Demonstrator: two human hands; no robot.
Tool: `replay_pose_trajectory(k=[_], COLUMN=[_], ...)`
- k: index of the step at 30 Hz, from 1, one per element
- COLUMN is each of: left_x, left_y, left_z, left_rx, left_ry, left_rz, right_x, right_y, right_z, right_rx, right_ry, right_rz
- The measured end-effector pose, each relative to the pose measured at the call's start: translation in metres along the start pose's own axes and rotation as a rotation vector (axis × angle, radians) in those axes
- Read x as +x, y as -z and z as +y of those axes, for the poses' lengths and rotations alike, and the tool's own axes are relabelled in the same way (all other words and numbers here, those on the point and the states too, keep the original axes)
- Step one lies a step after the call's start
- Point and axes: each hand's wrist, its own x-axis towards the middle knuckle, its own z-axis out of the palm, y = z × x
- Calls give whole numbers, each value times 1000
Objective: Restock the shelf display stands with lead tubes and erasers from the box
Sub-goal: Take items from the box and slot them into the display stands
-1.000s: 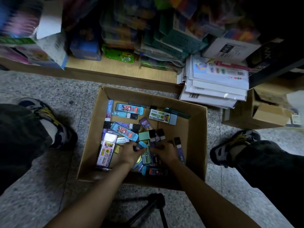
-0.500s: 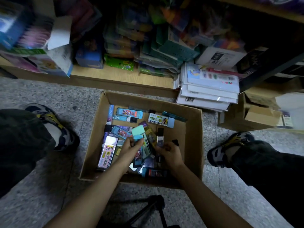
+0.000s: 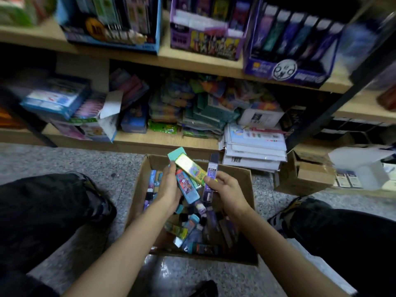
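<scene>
The purple lead tube (image 3: 212, 168) stands almost upright, pinched at its middle by the fingers (image 3: 221, 177) of my right hand (image 3: 230, 190), with its dark cap rising above them. Just beside it, my left hand (image 3: 169, 189) is curled round a fan of packs: a teal eraser (image 3: 176, 152) sticks out past my fingertips, a glossy yellow-green pack (image 3: 190, 168) slants from it towards the purple tube, and a blue printed pack (image 3: 188, 188) lies along my palm. I cannot tell whether the two bundles touch.

Both hands hang over the open cardboard box (image 3: 137, 202). Below my wrists, loose tubes and erasers (image 3: 192, 228) lie jumbled on its bottom. The box sits on the speckled floor (image 3: 120, 168) between my shoes.

Beyond my fingertips is the lower shelf (image 3: 150, 138), heaped with blurred stationery, and a stack of white packets (image 3: 255, 151) lies off my right fingers. Higher up, the display stands (image 3: 205, 37) stand side by side on the upper shelf (image 3: 192, 61).
</scene>
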Motion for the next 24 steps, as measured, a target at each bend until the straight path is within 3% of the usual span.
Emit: replay_pose_trajectory(k=[5, 14, 24], left_x=[-45, -83, -91], left_y=[-14, -31, -63], left_z=[44, 112, 205], left_rx=[92, 189, 172], left_ry=[-96, -357, -657], left_rz=[-201, -299, -347], right_x=[-14, -31, -19], right_y=[-4, -2, 21], right_z=[-46, -126, -221], right_rx=[-51, -123, -281], right_ry=[63, 236, 603], right_rz=[-74, -211, 72])
